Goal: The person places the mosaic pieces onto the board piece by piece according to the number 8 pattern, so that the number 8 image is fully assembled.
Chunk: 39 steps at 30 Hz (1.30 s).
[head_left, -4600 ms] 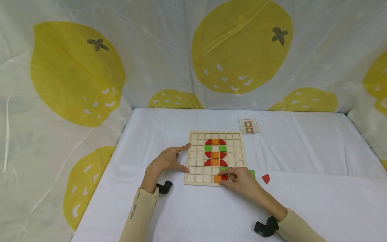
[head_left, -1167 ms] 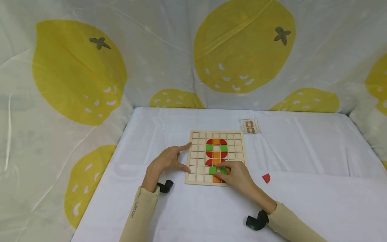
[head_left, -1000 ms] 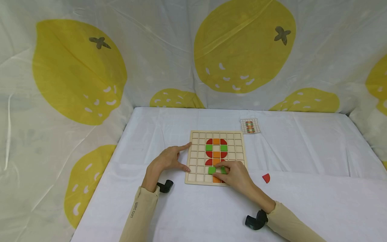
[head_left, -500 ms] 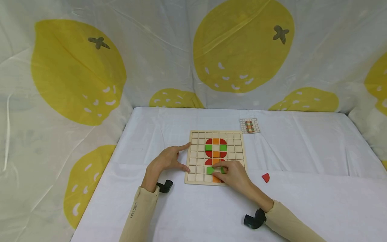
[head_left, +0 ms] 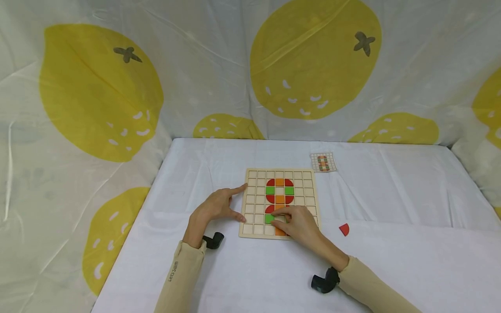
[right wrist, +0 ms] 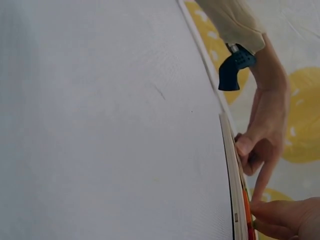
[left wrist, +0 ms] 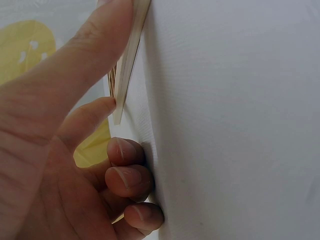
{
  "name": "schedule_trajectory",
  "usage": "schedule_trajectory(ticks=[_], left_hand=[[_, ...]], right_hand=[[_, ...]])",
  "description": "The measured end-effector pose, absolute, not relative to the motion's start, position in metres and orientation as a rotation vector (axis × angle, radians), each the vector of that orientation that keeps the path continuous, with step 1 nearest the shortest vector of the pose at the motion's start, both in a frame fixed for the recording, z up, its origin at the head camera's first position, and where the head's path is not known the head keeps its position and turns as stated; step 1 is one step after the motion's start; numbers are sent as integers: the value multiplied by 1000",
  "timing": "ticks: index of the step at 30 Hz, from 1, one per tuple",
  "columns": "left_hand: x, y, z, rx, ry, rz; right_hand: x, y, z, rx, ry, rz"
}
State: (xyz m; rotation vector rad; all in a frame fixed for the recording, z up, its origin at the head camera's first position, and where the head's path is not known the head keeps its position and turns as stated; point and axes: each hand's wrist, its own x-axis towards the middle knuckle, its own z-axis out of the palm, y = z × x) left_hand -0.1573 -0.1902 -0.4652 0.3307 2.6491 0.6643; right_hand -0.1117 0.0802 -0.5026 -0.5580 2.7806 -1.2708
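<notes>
A wooden grid board (head_left: 250, 228) lies on the white-covered table with red, orange and green tiles in its cells. My left hand (head_left: 214, 206) rests at its left edge, thumb and index finger touching the rim; in the left wrist view its other fingers curl loosely beside the rim (left wrist: 131, 55). My right hand (head_left: 299, 224) reaches over the lower part, thumb and index finger pinching the right side of a green square tile (head_left: 269, 218) at its cell. Below sits an orange square tile (head_left: 279, 231). The right hand hides the tiles to the right.
A red quarter-round tile (head_left: 344, 229) lies on the table right of the board. Behind the board is a small pattern card (head_left: 323, 162). Lemon-printed cloth (head_left: 315, 65) hangs behind and at the sides.
The right hand let go of an orange tile, took the green square from beside the board and carried it left to the cell below a red piece. The left hand stayed put.
</notes>
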Motion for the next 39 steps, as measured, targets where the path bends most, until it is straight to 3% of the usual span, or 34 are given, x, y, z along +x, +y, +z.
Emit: schedule_trajectory(ticks=[9,27,39], left_hand=[[-157,-190,-464,307,2643,667],[-157,-191,-466,338,2646,682],[-158,-190,-466,336,2645,689]], right_hand=[[-110,106,-497,-476,2696,-1339],[-92,248,-498,-297,2711,-1281],[-90,275,-500,-296,2552,-1297]])
